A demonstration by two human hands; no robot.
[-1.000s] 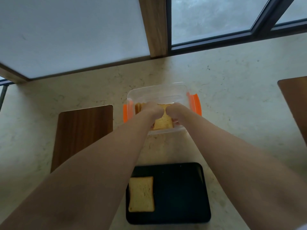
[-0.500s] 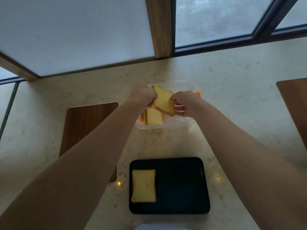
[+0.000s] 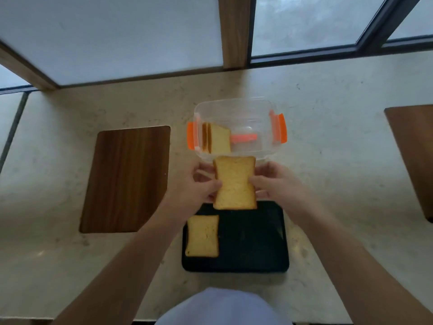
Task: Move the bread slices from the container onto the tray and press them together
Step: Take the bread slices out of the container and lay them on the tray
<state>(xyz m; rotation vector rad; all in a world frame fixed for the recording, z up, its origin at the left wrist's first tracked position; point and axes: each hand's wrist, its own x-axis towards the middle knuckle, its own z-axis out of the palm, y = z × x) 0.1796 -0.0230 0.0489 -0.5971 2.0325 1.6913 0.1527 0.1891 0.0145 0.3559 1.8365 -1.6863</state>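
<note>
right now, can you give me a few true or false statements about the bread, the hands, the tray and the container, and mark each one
1. Both hands hold one bread slice between them. True: the left hand and right hand grip the held slice by its side edges.
2. The tray holds no bread. False: one slice on the tray lies flat at the left side of the black tray.
3. The container is empty. False: some slices in the container stand on edge at the left end of the clear container.
4. The held slice is already lying flat on the tray. False: it is in the hands, above the tray's far edge.
5. A wooden board lies left of the container. True.
</note>
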